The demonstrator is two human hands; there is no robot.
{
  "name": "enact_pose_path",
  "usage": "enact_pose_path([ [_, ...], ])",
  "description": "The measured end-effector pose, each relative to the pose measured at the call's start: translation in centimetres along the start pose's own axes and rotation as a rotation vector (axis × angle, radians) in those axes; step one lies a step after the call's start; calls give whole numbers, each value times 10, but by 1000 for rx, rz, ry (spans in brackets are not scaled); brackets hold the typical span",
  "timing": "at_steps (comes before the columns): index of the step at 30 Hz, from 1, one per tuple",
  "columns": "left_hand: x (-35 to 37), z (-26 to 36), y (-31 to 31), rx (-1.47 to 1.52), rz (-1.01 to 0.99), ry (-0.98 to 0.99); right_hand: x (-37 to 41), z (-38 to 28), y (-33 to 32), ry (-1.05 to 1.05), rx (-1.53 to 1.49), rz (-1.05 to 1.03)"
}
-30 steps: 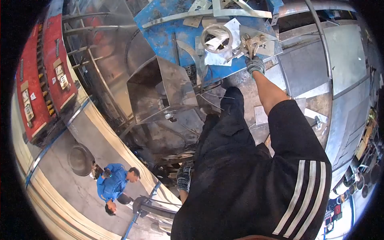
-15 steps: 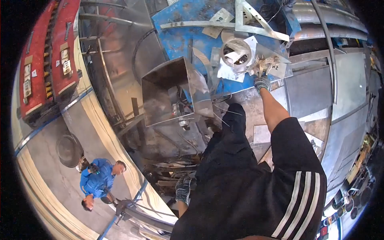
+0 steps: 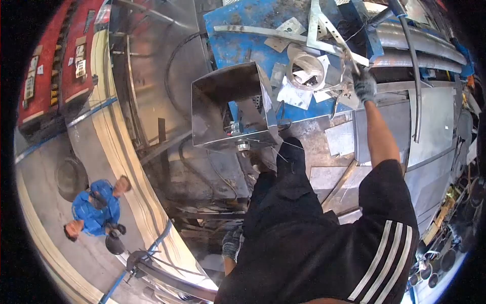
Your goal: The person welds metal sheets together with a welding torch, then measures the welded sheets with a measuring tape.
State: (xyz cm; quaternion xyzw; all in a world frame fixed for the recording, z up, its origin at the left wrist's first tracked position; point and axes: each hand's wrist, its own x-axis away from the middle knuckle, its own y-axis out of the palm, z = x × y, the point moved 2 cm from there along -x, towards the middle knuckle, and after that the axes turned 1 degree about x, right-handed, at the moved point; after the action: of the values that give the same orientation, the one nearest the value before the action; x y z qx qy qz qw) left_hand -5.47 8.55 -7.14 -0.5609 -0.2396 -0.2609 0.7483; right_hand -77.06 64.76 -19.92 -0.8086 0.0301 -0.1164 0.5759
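My right hand [image 3: 365, 87], in a grey glove, reaches to the right edge of the blue table [image 3: 263, 48]. Its fingers are closed around something blurred that I cannot make out, beside the lower corner of a metal triangle frame [image 3: 331, 30]. Left of it a metal ring [image 3: 307, 71] lies over pale sheet pieces [image 3: 294, 96]. My left hand [image 3: 232, 243], also gloved, hangs low by my body, partly hidden and dim, so its finger pose is unclear. An open box of sheet metal [image 3: 230, 109] stands left of my leg.
Metal sheets [image 3: 382, 129] lie right of my legs, with a bent pipe [image 3: 414, 76] across them. Large round pipes [image 3: 420, 40] are at the upper right. Two people in blue [image 3: 96, 207] are at the lower left, near red machinery [image 3: 73, 55].
My right hand has moved up and right, away from the tan bundle's earlier place beside the ring. The view has shifted, and the people in blue appear further left.
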Motion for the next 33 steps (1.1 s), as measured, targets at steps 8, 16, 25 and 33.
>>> enact_pose_path([
  [8, -58, 68, -139, 401, 78, -470, -130, 51, 61, -217, 215, -126],
  [16, -31, 41, -43, 696, -29, -661, -152, 54, 91, -436, 196, -164],
  [25, -68, 75, -185, 818, 259, -560, -118, -3, 6, -507, 236, -187],
  [33, -78, -10, -88, 258, 48, -299, -100, -62, -118, -675, 35, -63],
])
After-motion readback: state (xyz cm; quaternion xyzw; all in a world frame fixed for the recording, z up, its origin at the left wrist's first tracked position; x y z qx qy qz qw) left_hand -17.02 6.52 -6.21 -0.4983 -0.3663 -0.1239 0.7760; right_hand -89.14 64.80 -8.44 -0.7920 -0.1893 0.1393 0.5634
